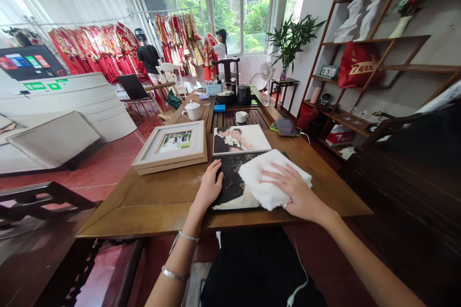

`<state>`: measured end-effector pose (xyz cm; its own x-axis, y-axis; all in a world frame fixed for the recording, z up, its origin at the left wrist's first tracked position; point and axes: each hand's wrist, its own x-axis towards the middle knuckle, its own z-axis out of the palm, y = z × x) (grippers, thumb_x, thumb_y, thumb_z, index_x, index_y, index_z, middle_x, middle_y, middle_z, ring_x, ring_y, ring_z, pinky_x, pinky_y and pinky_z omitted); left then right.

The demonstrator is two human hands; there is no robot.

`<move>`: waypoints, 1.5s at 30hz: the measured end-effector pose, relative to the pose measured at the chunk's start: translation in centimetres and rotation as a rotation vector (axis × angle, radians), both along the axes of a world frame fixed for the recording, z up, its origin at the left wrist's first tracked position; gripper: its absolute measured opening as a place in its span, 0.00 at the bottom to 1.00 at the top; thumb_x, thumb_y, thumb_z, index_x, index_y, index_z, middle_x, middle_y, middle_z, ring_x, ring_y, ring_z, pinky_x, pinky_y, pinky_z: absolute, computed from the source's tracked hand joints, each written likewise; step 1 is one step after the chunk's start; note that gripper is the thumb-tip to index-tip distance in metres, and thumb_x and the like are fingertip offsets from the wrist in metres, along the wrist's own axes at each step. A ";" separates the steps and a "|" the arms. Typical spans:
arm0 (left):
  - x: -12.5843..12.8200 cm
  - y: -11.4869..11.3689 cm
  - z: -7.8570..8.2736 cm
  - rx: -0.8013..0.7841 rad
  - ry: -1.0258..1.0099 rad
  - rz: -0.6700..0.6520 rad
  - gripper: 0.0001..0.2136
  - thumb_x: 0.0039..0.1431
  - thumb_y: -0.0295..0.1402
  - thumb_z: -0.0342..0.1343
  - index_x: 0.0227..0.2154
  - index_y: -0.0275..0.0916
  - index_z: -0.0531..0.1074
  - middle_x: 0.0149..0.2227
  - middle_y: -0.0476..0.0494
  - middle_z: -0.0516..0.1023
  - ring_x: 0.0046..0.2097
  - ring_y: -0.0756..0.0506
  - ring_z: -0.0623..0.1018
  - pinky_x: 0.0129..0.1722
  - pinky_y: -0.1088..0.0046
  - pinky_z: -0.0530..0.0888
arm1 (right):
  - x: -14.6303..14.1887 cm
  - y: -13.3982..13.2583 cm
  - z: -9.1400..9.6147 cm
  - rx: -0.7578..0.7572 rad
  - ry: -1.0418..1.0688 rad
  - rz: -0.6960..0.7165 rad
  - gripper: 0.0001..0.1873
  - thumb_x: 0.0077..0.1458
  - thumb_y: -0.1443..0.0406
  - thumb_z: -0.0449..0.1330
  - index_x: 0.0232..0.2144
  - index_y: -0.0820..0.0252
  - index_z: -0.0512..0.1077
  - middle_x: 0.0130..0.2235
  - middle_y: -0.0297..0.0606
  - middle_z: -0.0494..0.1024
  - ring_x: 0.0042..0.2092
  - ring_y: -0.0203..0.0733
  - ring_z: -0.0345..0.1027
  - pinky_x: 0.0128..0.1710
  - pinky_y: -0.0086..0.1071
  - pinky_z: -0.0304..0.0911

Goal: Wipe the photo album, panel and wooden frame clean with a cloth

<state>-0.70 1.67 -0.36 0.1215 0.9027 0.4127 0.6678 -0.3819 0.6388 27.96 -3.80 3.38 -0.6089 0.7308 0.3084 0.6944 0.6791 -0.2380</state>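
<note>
A dark photo panel (230, 182) with a pale flowing dress in its picture lies flat near the table's front edge. My left hand (210, 183) rests at the panel's left edge, its fingers stretched out. On the panel's right part lies a folded white cloth (259, 172), covering much of the picture. My right hand (293, 189) is on top of that cloth with its fingers spread. Just behind the panel is a wedding photo panel (252, 139) of a couple. Left of both, a pale wooden picture frame (173, 146) lies on a similar frame.
The wooden table (165, 196) also bears a lidded white teapot (193, 110), a white cup (241, 116), a blue box (219, 108), dark pots (244, 93) and a phone (286, 127) with a cable. Shelves (378, 64) stand right. Two people are at red garments behind.
</note>
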 end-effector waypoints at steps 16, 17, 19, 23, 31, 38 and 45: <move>0.1 -0.5 -0.3 0.033 0.008 0.004 0.17 0.60 0.32 0.46 0.51 0.36 0.69 0.58 0.35 0.68 0.61 0.42 0.66 0.62 0.57 0.61 | 3.4 6.1 -1.0 0.024 0.021 -0.220 0.32 0.47 0.68 0.53 0.57 0.57 0.64 0.60 0.41 0.65 0.63 0.52 0.50 0.61 0.55 0.45; 0.1 -0.5 -0.2 0.029 0.009 0.004 0.17 0.61 0.32 0.46 0.51 0.36 0.69 0.58 0.35 0.68 0.61 0.42 0.66 0.62 0.57 0.61 | 3.0 7.0 -0.9 0.018 0.017 -0.234 0.31 0.49 0.67 0.53 0.57 0.59 0.63 0.60 0.43 0.65 0.63 0.53 0.51 0.60 0.55 0.45; 0.2 -0.6 -0.1 0.022 0.010 0.007 0.17 0.61 0.31 0.46 0.51 0.35 0.69 0.58 0.34 0.68 0.61 0.41 0.66 0.62 0.57 0.61 | 2.0 7.9 -0.5 0.010 0.007 -0.250 0.30 0.49 0.67 0.53 0.57 0.60 0.64 0.59 0.45 0.66 0.63 0.54 0.51 0.60 0.56 0.45; 0.3 -0.6 -0.2 0.017 -0.001 0.025 0.17 0.61 0.31 0.45 0.51 0.32 0.69 0.57 0.32 0.68 0.61 0.40 0.65 0.62 0.57 0.61 | 0.3 5.9 -0.1 0.024 -0.021 -0.152 0.33 0.42 0.71 0.53 0.53 0.56 0.67 0.60 0.39 0.66 0.64 0.55 0.48 0.60 0.59 0.41; 0.3 -0.4 -0.5 0.030 0.003 0.016 0.17 0.61 0.30 0.45 0.51 0.35 0.69 0.58 0.35 0.68 0.61 0.41 0.65 0.62 0.56 0.60 | 0.4 -3.8 0.2 -0.057 -0.026 0.095 0.38 0.41 0.73 0.52 0.56 0.44 0.64 0.63 0.29 0.61 0.66 0.51 0.42 0.63 0.56 0.36; 0.1 -0.4 -0.6 0.010 0.045 0.008 0.18 0.62 0.31 0.44 0.52 0.33 0.68 0.59 0.32 0.66 0.62 0.41 0.64 0.63 0.57 0.60 | 3.8 -0.8 -0.9 -0.009 0.004 -0.088 0.41 0.38 0.74 0.50 0.57 0.50 0.63 0.62 0.32 0.63 0.65 0.49 0.46 0.63 0.54 0.40; 0.0 -0.3 -0.9 0.027 0.030 0.007 0.17 0.61 0.30 0.44 0.52 0.34 0.68 0.59 0.33 0.66 0.62 0.41 0.65 0.62 0.56 0.60 | 2.8 7.8 -0.8 0.004 -0.015 -0.214 0.31 0.49 0.67 0.52 0.57 0.59 0.63 0.61 0.43 0.64 0.64 0.53 0.50 0.60 0.55 0.45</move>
